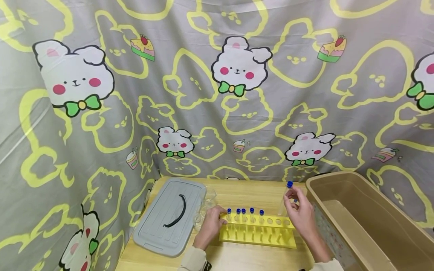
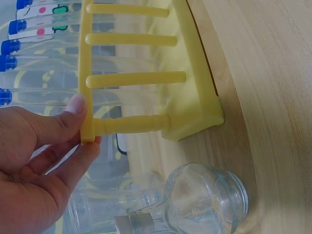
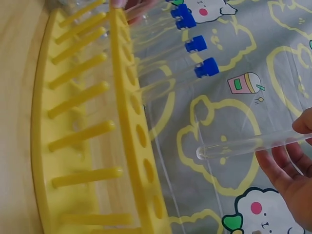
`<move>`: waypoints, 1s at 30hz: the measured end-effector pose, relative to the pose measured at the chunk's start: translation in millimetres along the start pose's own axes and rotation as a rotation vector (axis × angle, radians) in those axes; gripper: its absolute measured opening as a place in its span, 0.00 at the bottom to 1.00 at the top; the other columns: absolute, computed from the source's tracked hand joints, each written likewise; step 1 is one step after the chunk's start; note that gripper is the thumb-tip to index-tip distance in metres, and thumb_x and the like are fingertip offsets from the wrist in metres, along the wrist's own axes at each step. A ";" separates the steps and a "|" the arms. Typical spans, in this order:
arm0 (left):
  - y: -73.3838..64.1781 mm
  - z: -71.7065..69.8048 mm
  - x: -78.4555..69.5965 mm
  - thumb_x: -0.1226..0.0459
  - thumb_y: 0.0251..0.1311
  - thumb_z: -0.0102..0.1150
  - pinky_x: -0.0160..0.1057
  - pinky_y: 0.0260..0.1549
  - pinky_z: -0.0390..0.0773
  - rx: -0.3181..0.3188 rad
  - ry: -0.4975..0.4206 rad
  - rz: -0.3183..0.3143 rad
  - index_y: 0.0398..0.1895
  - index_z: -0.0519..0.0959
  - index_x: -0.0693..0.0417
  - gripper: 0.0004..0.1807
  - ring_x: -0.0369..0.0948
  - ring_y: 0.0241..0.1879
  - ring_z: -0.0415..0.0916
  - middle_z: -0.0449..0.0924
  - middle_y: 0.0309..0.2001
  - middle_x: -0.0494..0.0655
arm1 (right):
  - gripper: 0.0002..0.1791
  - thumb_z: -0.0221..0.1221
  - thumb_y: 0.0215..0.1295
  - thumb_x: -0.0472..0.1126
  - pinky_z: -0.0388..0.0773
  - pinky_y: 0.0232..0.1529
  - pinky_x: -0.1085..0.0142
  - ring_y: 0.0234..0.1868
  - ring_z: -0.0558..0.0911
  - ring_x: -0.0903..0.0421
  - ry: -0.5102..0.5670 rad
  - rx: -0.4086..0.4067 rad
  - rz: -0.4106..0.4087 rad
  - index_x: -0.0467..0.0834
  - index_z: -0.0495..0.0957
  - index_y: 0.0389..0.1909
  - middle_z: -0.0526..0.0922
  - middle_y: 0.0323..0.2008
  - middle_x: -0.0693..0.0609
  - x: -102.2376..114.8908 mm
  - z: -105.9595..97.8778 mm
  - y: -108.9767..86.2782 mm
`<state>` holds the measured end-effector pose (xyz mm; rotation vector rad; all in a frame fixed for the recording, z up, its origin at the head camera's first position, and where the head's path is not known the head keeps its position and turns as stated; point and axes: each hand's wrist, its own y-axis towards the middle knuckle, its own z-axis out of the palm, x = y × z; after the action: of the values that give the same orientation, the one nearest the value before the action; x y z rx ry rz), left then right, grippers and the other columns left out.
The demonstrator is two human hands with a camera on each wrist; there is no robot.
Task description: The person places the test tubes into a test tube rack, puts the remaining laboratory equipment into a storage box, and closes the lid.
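Observation:
A yellow test tube rack (image 1: 257, 241) stands on the table, with pegs along its base and a row of round holes on top. My left hand (image 1: 213, 222) pinches the left end of its top bar between thumb and fingers. Several clear tubes with blue caps (image 3: 196, 44) sit in holes on the left side; holes toward the right hold none. Raised above the rack's right end, my right hand (image 1: 300, 207) pinches another clear test tube (image 3: 229, 146) near its upper part. Its blue cap (image 1: 289, 184) points up, and its rounded bottom hangs apart from the rack.
Clear glass flasks (image 2: 200, 195) stand close beside my left hand. Farther left lies a grey lid (image 1: 159, 218) with a black handle. A large tan bin (image 1: 339, 180) is at the right, near my right forearm. Behind the table hangs a patterned curtain (image 1: 203, 124).

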<state>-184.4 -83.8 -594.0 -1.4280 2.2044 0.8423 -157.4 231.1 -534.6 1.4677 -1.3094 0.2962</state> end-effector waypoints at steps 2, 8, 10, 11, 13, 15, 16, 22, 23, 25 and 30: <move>0.1 0.3 0.7 0.76 0.45 0.78 0.33 0.32 0.82 -0.003 0.002 0.002 0.38 0.88 0.62 0.14 0.42 0.31 0.81 0.87 0.37 0.53 | 0.16 0.62 0.68 0.28 0.79 0.36 0.81 0.44 0.83 0.56 0.008 0.004 -0.003 0.35 0.75 0.55 0.80 0.41 0.49 -0.4 2.8 -3.6; -0.2 -0.1 0.3 0.76 0.45 0.77 0.33 0.31 0.82 -0.005 -0.010 0.005 0.38 0.88 0.62 0.14 0.42 0.31 0.81 0.87 0.38 0.54 | 0.17 0.63 0.66 0.25 0.80 0.37 0.80 0.45 0.82 0.59 0.033 0.008 -0.005 0.35 0.76 0.54 0.80 0.41 0.48 -3.3 12.5 -14.2; -0.1 -0.3 0.0 0.77 0.45 0.77 0.34 0.31 0.82 -0.004 -0.017 0.003 0.38 0.88 0.63 0.14 0.43 0.32 0.81 0.87 0.38 0.55 | 0.17 0.63 0.65 0.25 0.81 0.38 0.79 0.46 0.82 0.60 0.046 0.011 0.001 0.35 0.76 0.54 0.80 0.41 0.47 -3.8 14.9 -17.1; 0.0 -0.2 0.1 0.77 0.45 0.77 0.34 0.31 0.82 -0.004 -0.021 0.004 0.38 0.88 0.63 0.14 0.43 0.32 0.81 0.87 0.38 0.55 | 0.17 0.63 0.65 0.24 0.81 0.38 0.79 0.46 0.81 0.61 0.055 0.012 0.004 0.35 0.76 0.54 0.80 0.41 0.46 -3.9 16.0 -18.5; 0.2 -0.2 0.3 0.77 0.45 0.77 0.34 0.32 0.82 -0.005 -0.025 0.007 0.38 0.88 0.63 0.14 0.44 0.33 0.82 0.87 0.39 0.56 | 0.17 0.63 0.65 0.23 0.81 0.38 0.78 0.46 0.81 0.62 0.069 0.019 -0.001 0.35 0.76 0.54 0.80 0.41 0.44 -4.1 17.9 -21.3; 0.3 -0.3 0.2 0.77 0.46 0.77 0.34 0.32 0.82 -0.007 -0.021 0.007 0.38 0.88 0.63 0.14 0.44 0.33 0.82 0.87 0.38 0.56 | 0.18 0.62 0.64 0.22 0.81 0.38 0.78 0.46 0.81 0.60 0.080 0.023 -0.005 0.35 0.76 0.53 0.80 0.41 0.43 -3.6 19.6 -23.9; 0.3 -0.3 0.3 0.77 0.45 0.77 0.34 0.32 0.82 -0.011 -0.018 0.014 0.38 0.88 0.63 0.14 0.44 0.33 0.82 0.87 0.38 0.56 | 0.18 0.62 0.64 0.22 0.81 0.38 0.78 0.46 0.81 0.58 0.082 0.023 -0.008 0.35 0.76 0.53 0.80 0.41 0.44 -2.9 20.4 -24.8; 0.0 -0.3 0.0 0.77 0.44 0.78 0.34 0.31 0.82 -0.027 -0.003 0.029 0.37 0.88 0.63 0.15 0.43 0.32 0.81 0.87 0.37 0.54 | 0.18 0.62 0.59 0.16 0.83 0.36 0.75 0.43 0.83 0.44 0.095 0.018 -0.027 0.30 0.76 0.50 0.80 0.37 0.42 12.8 23.4 -28.2; -0.1 -0.4 -0.2 0.77 0.44 0.78 0.34 0.31 0.82 -0.024 -0.004 0.023 0.38 0.88 0.62 0.15 0.43 0.32 0.81 0.87 0.37 0.53 | 0.18 0.62 0.59 0.16 0.83 0.36 0.74 0.42 0.83 0.42 0.094 0.021 -0.029 0.29 0.76 0.49 0.80 0.37 0.41 16.2 23.3 -28.8; -0.3 -0.6 -0.8 0.77 0.45 0.77 0.33 0.31 0.82 -0.018 -0.008 0.016 0.38 0.88 0.63 0.15 0.43 0.32 0.81 0.87 0.37 0.53 | 0.18 0.61 0.58 0.15 0.84 0.36 0.73 0.42 0.83 0.41 0.086 0.026 -0.028 0.29 0.76 0.49 0.81 0.37 0.40 19.7 23.8 -30.5; -0.8 -0.9 -1.4 0.77 0.45 0.77 0.33 0.30 0.81 -0.013 -0.016 0.009 0.38 0.88 0.63 0.14 0.43 0.31 0.81 0.87 0.37 0.53 | 0.19 0.62 0.59 0.16 0.84 0.38 0.73 0.42 0.84 0.45 0.068 0.031 0.002 0.32 0.77 0.50 0.82 0.38 0.43 2.6 30.5 -37.6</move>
<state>-183.1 -83.6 -592.7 -1.4133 2.1989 0.8691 -139.3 197.2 -564.2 1.4698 -1.2565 0.3666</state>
